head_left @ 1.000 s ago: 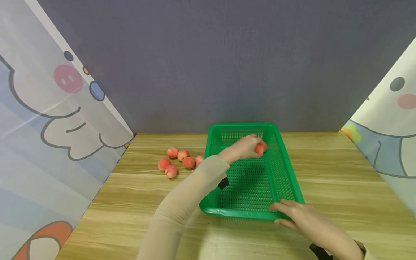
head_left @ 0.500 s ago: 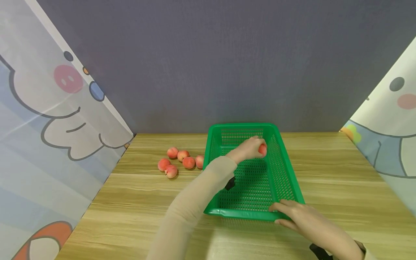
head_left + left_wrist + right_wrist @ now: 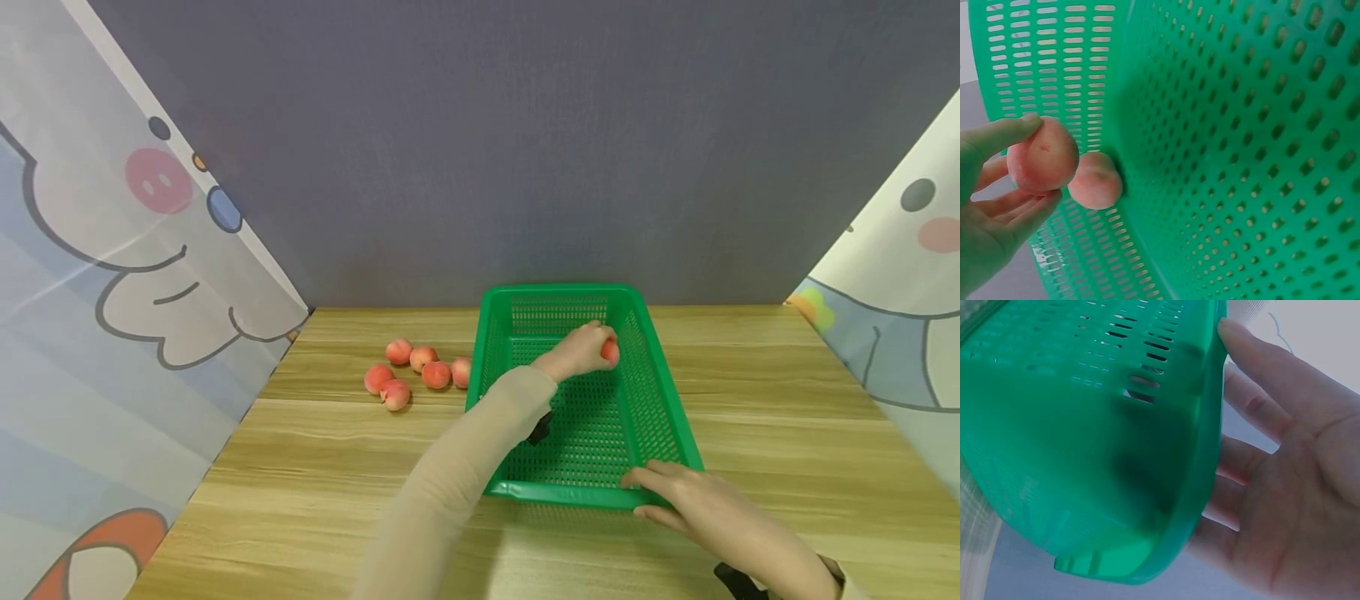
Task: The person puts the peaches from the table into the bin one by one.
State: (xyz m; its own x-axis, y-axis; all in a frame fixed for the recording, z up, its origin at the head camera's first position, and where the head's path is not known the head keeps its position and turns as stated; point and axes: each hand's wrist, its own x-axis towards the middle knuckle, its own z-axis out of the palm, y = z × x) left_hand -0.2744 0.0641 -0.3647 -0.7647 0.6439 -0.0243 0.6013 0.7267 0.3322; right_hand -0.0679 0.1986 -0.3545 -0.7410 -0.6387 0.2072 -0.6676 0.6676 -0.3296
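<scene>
Here's the left hand [image 3: 577,350] over the inside of the green plastic basket [image 3: 558,493], and it has a peach [image 3: 1042,154]! The left wrist view shows the hold clearly: thumb on one side, fingertips on the other, the hand only as wide as the fruit. Right behind that fruit in this view sits a second peach [image 3: 1095,181], down in the basket against the slotted side; whether the two touch, I cannot tell.

Over to the right hand [image 3: 686,498], and it has the basket by the rim at the near right corner, fingers over the inner side, thumb outside, a narrow grip on that edge.

The basket stands upright on the wood-grain surface [image 3: 300,483], its far end up by the surface's far edge. And look left of it: six peaches in a loose cluster [image 3: 423,359], between the basket and the surface's left edge, toward the far side! The rightmost one is just beside the basket's left rim, and the nearest pair sits side by side, one slightly ahead of the other.

A cream sleeve [image 3: 465,467] covers the left arm, reaching across the basket's left rim. Behind it all rises a dark grey wall [image 3: 465,150], flanked by a left cartoon panel [image 3: 82,333] and a right cartoon panel [image 3: 892,275].
</scene>
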